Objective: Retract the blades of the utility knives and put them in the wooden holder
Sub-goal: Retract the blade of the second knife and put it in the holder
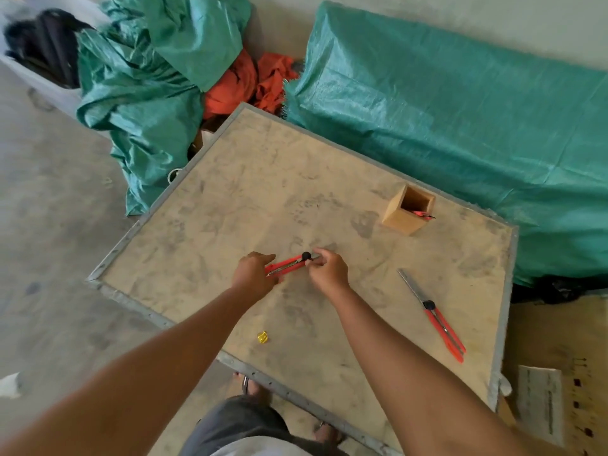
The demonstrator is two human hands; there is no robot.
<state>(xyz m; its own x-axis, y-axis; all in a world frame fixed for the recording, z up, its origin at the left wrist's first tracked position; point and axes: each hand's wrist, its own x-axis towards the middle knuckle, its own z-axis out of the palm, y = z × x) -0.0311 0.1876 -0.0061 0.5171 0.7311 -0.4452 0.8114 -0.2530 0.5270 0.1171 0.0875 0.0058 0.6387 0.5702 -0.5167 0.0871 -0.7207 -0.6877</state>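
Retraction is in hand: our left hand (255, 274) clamps the red knife (286, 264), right hand (327, 269) pinching its slider; next, the wooden holder (406, 210) beyond.

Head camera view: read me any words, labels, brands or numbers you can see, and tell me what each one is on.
No text here can be read.
Grey paper sheet, lower right beside the table: rows of print, too blurred to read.
Cardboard under it: dark marks, unreadable.
Utility knife on the table, knife in the hands, wooden holder: no lettering visible.
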